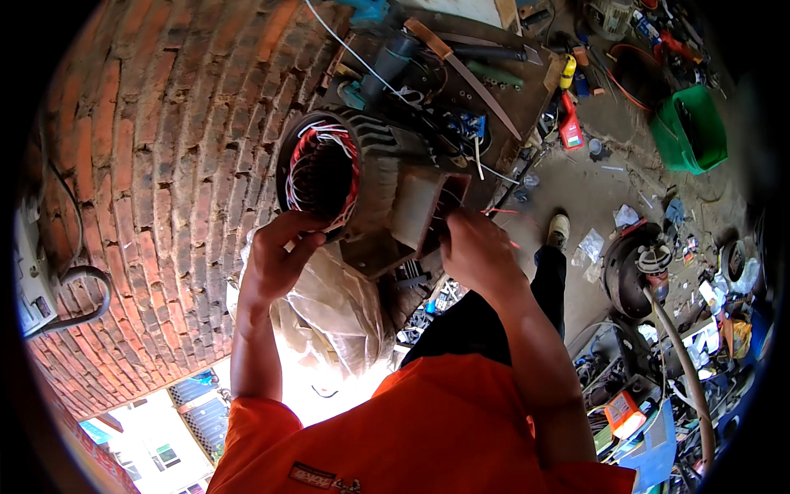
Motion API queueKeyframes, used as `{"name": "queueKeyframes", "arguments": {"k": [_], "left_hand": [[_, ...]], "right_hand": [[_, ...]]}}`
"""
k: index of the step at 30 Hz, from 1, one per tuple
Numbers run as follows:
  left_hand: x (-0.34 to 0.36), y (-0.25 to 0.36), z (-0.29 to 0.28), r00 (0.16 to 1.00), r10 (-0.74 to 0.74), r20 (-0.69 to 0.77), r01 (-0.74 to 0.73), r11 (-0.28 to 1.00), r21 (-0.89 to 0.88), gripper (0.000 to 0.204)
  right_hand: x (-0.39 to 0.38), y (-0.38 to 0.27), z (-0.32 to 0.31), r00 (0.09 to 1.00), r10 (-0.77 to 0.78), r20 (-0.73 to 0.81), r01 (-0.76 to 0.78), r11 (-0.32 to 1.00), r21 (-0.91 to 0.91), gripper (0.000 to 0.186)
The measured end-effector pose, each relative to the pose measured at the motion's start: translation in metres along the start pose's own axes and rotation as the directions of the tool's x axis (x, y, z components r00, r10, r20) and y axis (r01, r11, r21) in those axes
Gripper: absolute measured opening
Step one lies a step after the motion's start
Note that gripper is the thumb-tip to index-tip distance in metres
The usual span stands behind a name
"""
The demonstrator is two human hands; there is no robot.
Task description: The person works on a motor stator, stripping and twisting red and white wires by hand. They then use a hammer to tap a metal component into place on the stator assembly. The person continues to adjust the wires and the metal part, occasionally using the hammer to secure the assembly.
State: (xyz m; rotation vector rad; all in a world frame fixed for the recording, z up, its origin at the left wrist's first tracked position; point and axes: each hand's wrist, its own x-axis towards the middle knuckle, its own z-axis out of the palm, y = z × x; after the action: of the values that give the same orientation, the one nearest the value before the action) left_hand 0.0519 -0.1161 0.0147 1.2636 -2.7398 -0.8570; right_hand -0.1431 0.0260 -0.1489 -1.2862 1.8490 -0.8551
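A cast motor housing (374, 144) sits in front of me, its round opening lined with red and white windings (350, 165). My left hand (284, 247) grips the opening's lower rim with bent fingers. On the housing's right side is an open, rusty terminal box (405, 210) with thin wires in it. My right hand (477, 251) reaches to this box, fingers curled at its opening; what they hold is hidden. A thin red wire shows just right of that hand.
A brick wall (148, 148) fills the left. A workbench (494, 107) holds a long blade (481, 86) and tools. A green bin (691, 132), red bottle (571, 123), wheel-like metal part (621, 272) and scattered scrap lie right. Draped sheeting (321, 321) hangs below the motor.
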Motion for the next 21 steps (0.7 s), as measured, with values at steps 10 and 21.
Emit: {"name": "queueKeyframes", "arguments": {"k": [10,21], "left_hand": [[0.003,-0.009,-0.004,0.985,-0.141,0.098,0.143,0.989,-0.021,0.018],[0.007,0.008,0.003,0.961,-0.272,0.046,0.272,0.962,0.011,0.010]], "right_hand": [[0.010,0.002,0.031,0.997,0.048,-0.068,-0.030,0.969,0.244,0.013],[-0.002,0.012,0.051,0.974,-0.015,-0.227,0.072,0.967,0.245,0.018]]}}
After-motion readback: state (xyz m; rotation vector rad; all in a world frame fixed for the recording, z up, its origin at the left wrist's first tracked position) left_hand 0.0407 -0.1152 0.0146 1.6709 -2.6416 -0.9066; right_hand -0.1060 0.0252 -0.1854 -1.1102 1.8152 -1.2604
